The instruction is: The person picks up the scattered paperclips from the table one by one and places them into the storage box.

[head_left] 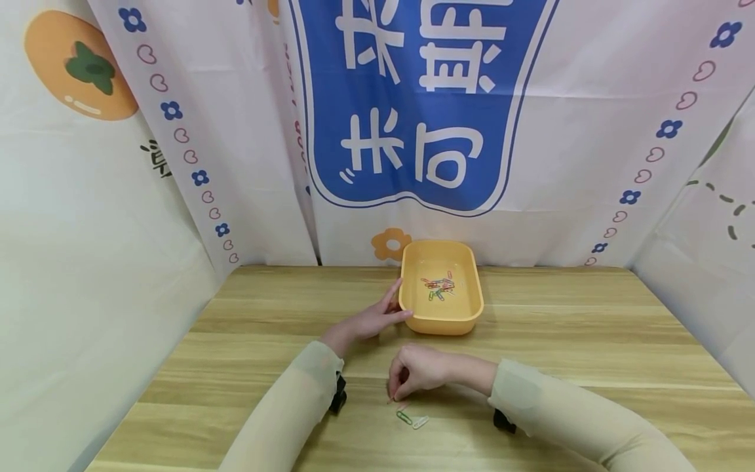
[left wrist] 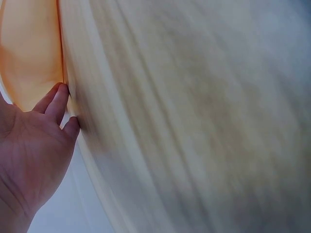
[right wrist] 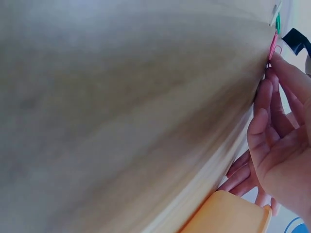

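My left hand (head_left: pixel 374 319) rests by the near left corner of a yellow plastic bin (head_left: pixel 442 324), its fingers fairly straight and touching the bin's side. In the left wrist view, fingertips (left wrist: pixel 63 90) reach the wooden surface beside the bin. Inside the bin lie several colored paper clips (head_left: pixel 439 286). Nearer to me, my right hand (head_left: pixel 419 368) has its thumb and fingertips low at the tabletop, pinching a small reddish paper clip (right wrist: pixel 278 49). Close by lie a pink paper clip (head_left: pixel 404 406), a green paper clip (head_left: pixel 404 417) and a white paper clip (head_left: pixel 421 422).
The wood-grain table (head_left: pixel 560 328) stretches to both sides of the bin. A printed white cloth (head_left: pixel 548 236) hangs right behind the bin, with more cloth along the left and right sides. Dark wrist bands (head_left: pixel 338 393) sit on both forearms.
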Demonstrator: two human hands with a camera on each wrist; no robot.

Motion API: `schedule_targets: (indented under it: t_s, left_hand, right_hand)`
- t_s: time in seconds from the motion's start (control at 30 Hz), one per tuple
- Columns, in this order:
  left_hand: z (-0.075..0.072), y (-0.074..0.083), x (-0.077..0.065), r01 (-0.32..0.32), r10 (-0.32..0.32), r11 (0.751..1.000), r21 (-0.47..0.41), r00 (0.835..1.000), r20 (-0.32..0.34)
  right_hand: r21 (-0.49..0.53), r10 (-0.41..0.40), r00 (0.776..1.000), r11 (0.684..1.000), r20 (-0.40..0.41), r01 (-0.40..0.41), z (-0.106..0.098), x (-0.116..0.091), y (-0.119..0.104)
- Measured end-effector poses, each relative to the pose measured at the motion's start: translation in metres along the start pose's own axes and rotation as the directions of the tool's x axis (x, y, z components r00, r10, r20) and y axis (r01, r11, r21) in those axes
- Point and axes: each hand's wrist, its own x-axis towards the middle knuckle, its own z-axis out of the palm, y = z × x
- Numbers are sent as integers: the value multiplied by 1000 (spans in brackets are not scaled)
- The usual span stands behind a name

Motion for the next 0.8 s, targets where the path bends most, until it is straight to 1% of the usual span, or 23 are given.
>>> schedule_targets:
  t_s: [0.1,0.27,0.4,0.53,0.63,0.73,0.8]
  left_hand:
    - [1,1,-1,0,0,1000,-4,1000,-2]
    - [2,3,-2,2,-2,1000,-3,1000,-3]
    - [2,3,-2,0,0,1000,3,1000,-7]
    - [2,1,0,-6,6,1000,-20,1000,-8]
    - [2,0,2,3,-3,999,-37,1000,-9]
    - [2,-1,2,17,-17,999,-35,1000,-15]
    - [2,-1,2,24,-24,999,-36,1000,-20]
  right_hand:
    - [10,-1,1000,1000,5,1,0,-3,-1]
    - [57,-10,1000,998,6,10,0,-11,-3]
    - [87,-32,999,996,-12,33,-3,-20,-6]
    - [106,-40,998,993,-46,45,-11,-31,-8]
    - [67,-53,995,996,-86,59,-20,-39,-9]
    - [19,-67,990,997,-121,70,-31,-47,-11]
    - [10,-61,989,998,-137,63,-39,-53,-13]
